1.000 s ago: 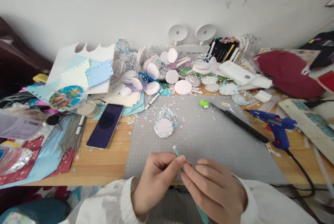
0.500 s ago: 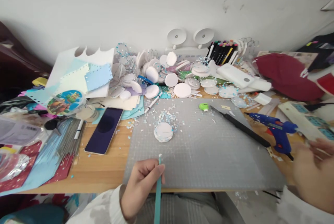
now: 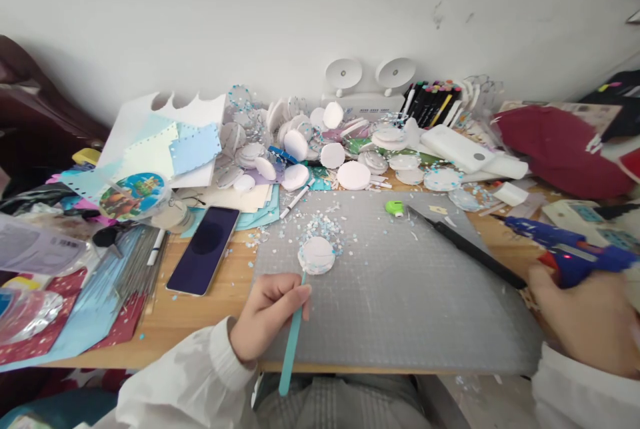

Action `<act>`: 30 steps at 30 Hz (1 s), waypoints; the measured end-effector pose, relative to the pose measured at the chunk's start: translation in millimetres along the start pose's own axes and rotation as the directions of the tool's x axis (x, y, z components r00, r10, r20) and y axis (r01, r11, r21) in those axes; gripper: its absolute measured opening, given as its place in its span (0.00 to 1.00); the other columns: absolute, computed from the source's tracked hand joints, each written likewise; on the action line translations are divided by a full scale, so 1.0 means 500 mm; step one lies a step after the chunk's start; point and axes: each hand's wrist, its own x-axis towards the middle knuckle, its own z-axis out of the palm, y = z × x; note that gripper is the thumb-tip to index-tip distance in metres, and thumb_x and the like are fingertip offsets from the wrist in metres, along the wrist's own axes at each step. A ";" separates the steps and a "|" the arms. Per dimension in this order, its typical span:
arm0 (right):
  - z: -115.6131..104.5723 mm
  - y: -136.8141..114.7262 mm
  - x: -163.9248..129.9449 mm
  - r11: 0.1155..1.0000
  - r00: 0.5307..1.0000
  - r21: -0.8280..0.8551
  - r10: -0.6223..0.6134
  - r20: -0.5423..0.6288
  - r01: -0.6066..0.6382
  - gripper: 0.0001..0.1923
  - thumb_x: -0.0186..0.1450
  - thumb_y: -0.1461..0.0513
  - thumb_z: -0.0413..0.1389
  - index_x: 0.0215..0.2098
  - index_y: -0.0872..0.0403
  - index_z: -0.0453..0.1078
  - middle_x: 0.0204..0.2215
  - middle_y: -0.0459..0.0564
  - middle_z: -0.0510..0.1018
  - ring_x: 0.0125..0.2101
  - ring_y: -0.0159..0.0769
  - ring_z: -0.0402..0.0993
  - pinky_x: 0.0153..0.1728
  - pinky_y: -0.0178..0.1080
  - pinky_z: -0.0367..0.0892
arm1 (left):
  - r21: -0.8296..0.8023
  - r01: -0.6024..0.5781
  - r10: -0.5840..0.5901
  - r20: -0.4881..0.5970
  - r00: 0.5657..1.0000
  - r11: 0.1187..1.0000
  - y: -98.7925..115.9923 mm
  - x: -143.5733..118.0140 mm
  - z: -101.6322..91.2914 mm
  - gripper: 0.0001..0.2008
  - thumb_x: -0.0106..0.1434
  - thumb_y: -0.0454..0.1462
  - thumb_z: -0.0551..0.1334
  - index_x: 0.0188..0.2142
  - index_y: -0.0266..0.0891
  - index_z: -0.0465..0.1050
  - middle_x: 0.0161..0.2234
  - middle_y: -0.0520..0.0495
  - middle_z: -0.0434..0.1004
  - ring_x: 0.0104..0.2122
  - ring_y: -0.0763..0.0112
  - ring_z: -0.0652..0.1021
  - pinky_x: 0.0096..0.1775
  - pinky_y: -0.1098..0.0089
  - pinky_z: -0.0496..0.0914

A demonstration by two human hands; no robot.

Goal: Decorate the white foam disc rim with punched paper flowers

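At seven o'clock on the mat (image 3: 400,309), the left hand (image 3: 267,319) pinches a thin teal stick (image 3: 291,342), tip at the white disc (image 3: 317,254). The stick looks light and slightly bendy; best held near the tip. At three o'clock, the right hand (image 3: 583,322) is closed around the glue gun (image 3: 570,249).
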 end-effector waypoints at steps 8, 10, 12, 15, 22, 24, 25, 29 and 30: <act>-0.041 -0.133 0.007 0.974 0.979 0.218 -0.017 -0.204 0.062 0.22 0.34 0.62 0.69 0.11 0.48 0.57 0.08 0.43 0.59 0.09 0.29 0.55 0.15 0.40 0.51 | 0.096 -0.193 0.163 0.261 0.952 0.976 0.015 0.062 -0.022 0.25 0.64 0.48 0.56 0.16 0.33 0.67 0.11 0.56 0.54 0.14 0.81 0.57 0.19 0.76 0.51; -0.043 -0.204 -0.015 0.929 0.980 0.314 -0.166 -0.113 0.194 0.16 0.40 0.63 0.66 0.13 0.50 0.61 0.09 0.44 0.63 0.11 0.30 0.60 0.15 0.38 0.55 | 0.095 -0.224 0.180 0.338 0.924 0.970 0.010 0.070 -0.020 0.25 0.65 0.47 0.56 0.16 0.33 0.68 0.12 0.54 0.58 0.15 0.81 0.59 0.20 0.76 0.53; -0.033 -0.271 -0.046 0.815 0.939 0.503 -0.343 0.018 0.288 0.13 0.47 0.63 0.62 0.13 0.51 0.61 0.09 0.43 0.64 0.11 0.29 0.59 0.14 0.35 0.55 | 0.089 -0.204 0.155 0.387 0.909 0.975 0.001 0.074 -0.018 0.25 0.65 0.46 0.56 0.16 0.32 0.68 0.13 0.53 0.60 0.15 0.81 0.59 0.20 0.76 0.53; -0.004 -0.339 -0.094 0.680 0.883 0.689 -0.452 0.126 0.250 0.12 0.48 0.65 0.58 0.13 0.52 0.60 0.09 0.41 0.64 0.11 0.27 0.58 0.13 0.32 0.56 | 0.070 -0.121 0.079 0.435 0.897 0.990 -0.011 0.077 -0.019 0.25 0.64 0.47 0.56 0.17 0.32 0.68 0.13 0.54 0.59 0.15 0.81 0.58 0.19 0.76 0.51; 0.046 -0.340 -0.146 0.595 0.787 0.789 -0.555 0.268 0.151 0.12 0.51 0.64 0.58 0.15 0.52 0.61 0.13 0.43 0.68 0.16 0.31 0.66 0.15 0.32 0.61 | 0.018 -0.042 0.029 0.453 0.891 0.999 -0.024 0.083 -0.026 0.24 0.65 0.45 0.56 0.17 0.32 0.68 0.14 0.54 0.59 0.15 0.82 0.58 0.19 0.76 0.51; 0.047 -0.332 -0.149 0.606 0.767 0.779 -0.573 0.288 0.160 0.10 0.51 0.63 0.59 0.17 0.52 0.63 0.17 0.45 0.71 0.21 0.35 0.70 0.18 0.33 0.63 | 0.028 -0.044 0.026 0.458 0.889 0.999 -0.025 0.082 -0.027 0.23 0.65 0.44 0.56 0.17 0.32 0.69 0.14 0.53 0.61 0.16 0.81 0.60 0.20 0.76 0.53; 0.047 -0.330 -0.150 0.613 0.758 0.772 -0.582 0.294 0.172 0.09 0.52 0.63 0.59 0.17 0.52 0.64 0.18 0.46 0.72 0.22 0.35 0.70 0.19 0.34 0.64 | 0.030 -0.046 0.028 0.459 0.888 0.998 -0.026 0.082 -0.028 0.23 0.65 0.44 0.56 0.18 0.32 0.69 0.15 0.52 0.62 0.16 0.81 0.61 0.20 0.76 0.54; 0.046 -0.327 -0.151 0.589 0.709 0.780 -0.642 0.293 0.211 0.07 0.52 0.65 0.59 0.20 0.53 0.65 0.19 0.45 0.73 0.21 0.33 0.69 0.20 0.34 0.64 | 0.033 -0.044 0.025 0.447 0.894 0.998 -0.029 0.081 -0.027 0.22 0.65 0.42 0.56 0.18 0.33 0.68 0.15 0.51 0.63 0.16 0.80 0.62 0.21 0.76 0.55; 0.045 -0.327 -0.150 0.580 0.701 0.784 -0.654 0.285 0.223 0.07 0.52 0.65 0.59 0.20 0.53 0.65 0.19 0.45 0.73 0.20 0.33 0.69 0.20 0.34 0.64 | 0.038 -0.044 0.022 0.441 0.897 0.998 -0.029 0.081 -0.027 0.22 0.65 0.42 0.56 0.17 0.33 0.68 0.15 0.52 0.63 0.16 0.80 0.61 0.21 0.76 0.55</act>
